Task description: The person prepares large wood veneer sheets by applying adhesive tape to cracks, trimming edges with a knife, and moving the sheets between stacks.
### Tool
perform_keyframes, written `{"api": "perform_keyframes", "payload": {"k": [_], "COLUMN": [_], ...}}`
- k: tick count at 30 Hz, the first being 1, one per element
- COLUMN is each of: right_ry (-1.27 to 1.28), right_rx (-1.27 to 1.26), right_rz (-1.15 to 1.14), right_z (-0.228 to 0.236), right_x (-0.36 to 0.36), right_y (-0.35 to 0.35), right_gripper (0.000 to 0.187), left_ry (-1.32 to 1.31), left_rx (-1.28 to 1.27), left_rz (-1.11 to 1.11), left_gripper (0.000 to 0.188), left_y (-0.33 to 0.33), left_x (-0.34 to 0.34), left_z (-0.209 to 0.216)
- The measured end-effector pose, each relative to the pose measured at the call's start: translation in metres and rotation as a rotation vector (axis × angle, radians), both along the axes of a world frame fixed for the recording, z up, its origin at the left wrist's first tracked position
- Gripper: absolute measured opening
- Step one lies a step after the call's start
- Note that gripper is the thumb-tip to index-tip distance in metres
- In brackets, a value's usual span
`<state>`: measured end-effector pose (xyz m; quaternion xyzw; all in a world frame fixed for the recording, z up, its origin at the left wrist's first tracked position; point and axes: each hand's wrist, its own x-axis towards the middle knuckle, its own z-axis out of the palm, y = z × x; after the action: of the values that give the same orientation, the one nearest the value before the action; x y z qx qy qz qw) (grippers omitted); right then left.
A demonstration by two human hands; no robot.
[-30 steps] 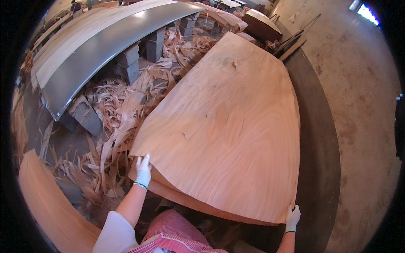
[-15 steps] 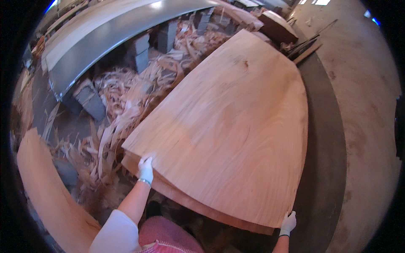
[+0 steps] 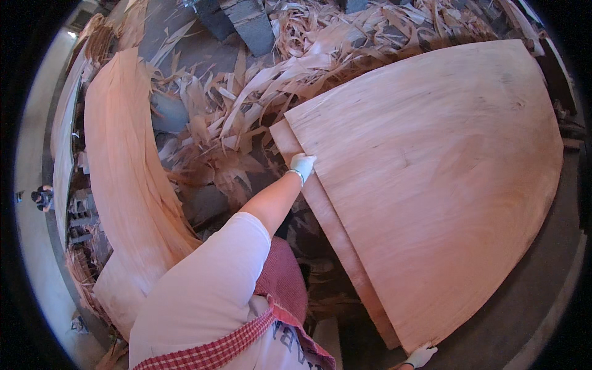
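A wide, pale reddish-brown wood veneer sheet [image 3: 431, 185] takes up the right half of the head view. Under it, a second veneer sheet [image 3: 345, 237] juts out along the edge closest to me. My left hand [image 3: 302, 165], in a white glove, is closed on the top sheet's near edge, by its far left corner. At the near right corner my right hand [image 3: 421, 356], also gloved in white, grips the same sheet; its fingertips are partly hidden by the edge.
A long, curled veneer strip [image 3: 132, 172] lies to my left. Heaps of torn veneer scraps [image 3: 246, 117] cover the ground beyond my left arm, with grey blocks [image 3: 246, 24] behind. At the far left a person [image 3: 43, 198] is visible at a distance.
The view has swung to the left, so the sheet now appears further right and the long strip shows more fully. Both hands keep their hold on the sheet's near edge.
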<state>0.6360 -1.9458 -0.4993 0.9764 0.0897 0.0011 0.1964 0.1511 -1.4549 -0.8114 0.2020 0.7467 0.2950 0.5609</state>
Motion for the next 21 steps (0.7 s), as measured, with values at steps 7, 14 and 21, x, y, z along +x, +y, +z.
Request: {"api": "perform_keyframes", "payload": {"k": [7,14,21], "right_ry": [-0.018,0.133,0.362], "right_rx": [0.028,-0.093,0.373], "right_rz": [0.013,-0.149,-0.173], "right_z": [-0.041,-0.084,-0.121], "right_x": [0.062,0.069,0.079], "right_y": [-0.063,-0.063,-0.096], "right_gripper": [0.042,0.047,0.05], "left_ry": [0.262,0.366,0.554], "left_rx": [0.099,0.034,0.203], "left_rz": [-0.27,-0.227,-0.813], "left_gripper": [0.035,0.045,0.03], "left_y": [0.004,0.007,-0.004], "left_x": [0.028,0.01,0.011], "left_z": [-0.002,-0.048,-0.048]}}
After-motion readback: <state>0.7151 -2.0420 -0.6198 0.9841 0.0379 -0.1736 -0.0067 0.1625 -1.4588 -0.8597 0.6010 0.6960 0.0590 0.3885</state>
